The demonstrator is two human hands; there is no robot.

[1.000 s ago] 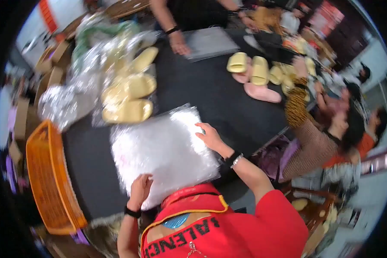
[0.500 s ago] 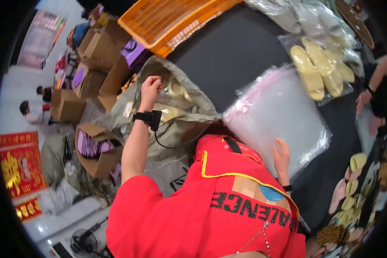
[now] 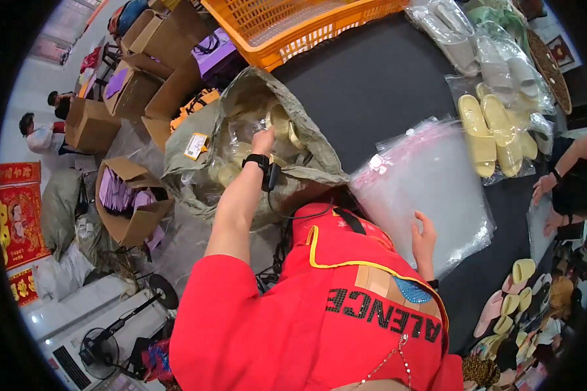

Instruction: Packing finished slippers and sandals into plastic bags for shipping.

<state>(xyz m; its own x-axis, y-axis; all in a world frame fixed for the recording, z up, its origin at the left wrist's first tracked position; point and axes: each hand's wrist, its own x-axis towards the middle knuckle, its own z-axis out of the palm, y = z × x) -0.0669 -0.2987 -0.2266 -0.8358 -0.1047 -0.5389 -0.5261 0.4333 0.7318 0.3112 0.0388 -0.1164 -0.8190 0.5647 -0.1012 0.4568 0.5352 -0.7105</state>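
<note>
My left hand [image 3: 263,141] reaches into an open grey-green woven sack [image 3: 195,130]. Its fingers are curled beside pale yellow slippers [image 3: 278,118] in clear plastic; what they grip, if anything, is hidden. Over the near edge of a stack of clear plastic bags [image 3: 437,189] with pink-edged tops, my right hand [image 3: 424,240] is open, fingers apart and holding nothing. The bags lie on a dark table [image 3: 365,78]. Beyond them, to the right, is a bagged pair of yellow slippers [image 3: 477,135].
An orange plastic crate [image 3: 293,45] stands at the table's far edge. Cardboard boxes [image 3: 134,218], one with purple packets, sit on the left. More bagged slippers [image 3: 443,39] lie far right. Another person's hand [image 3: 545,188] is at the right, above loose slippers [image 3: 502,306].
My left hand has moved from above the sack's left side down and rightward to the slippers inside. My right hand stays open over the bags. The whole view has shifted somewhat.
</note>
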